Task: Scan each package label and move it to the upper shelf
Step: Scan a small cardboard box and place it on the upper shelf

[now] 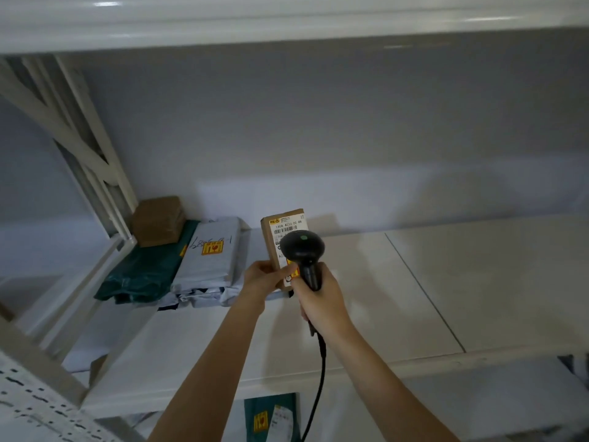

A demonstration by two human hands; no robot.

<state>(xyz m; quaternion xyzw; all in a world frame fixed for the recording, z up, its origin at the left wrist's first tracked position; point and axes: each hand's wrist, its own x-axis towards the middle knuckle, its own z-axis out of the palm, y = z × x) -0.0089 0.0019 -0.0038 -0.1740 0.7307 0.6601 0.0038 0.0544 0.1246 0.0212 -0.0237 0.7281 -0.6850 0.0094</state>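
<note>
Up high, left hand (259, 277) holding a small brown box (282, 240), right hand (320, 295) gripping black scanner (302, 250) by its label, over white shelf (414, 282)

Both bare forearms raised forward, left grip (258, 280) and right grip (318, 293) curled close together, each holding something.

Left hand (258, 279) grips the lower end of a small cardboard package (280, 237), held upright over the white shelf (414, 282); its white barcode label (288, 228) faces the camera. Right hand (318, 295) grips the handle of a black scanner (302, 250), its head overlapping the label's lower part; a green dot shows on the head. Black cable (320, 378) trails toward 6 o'clock. At 9 o'clock of the package: grey mailer (210, 260), green mailer (149, 269), brown box (157, 220). Another green mailer (271, 416) lies below the shelf.
</note>
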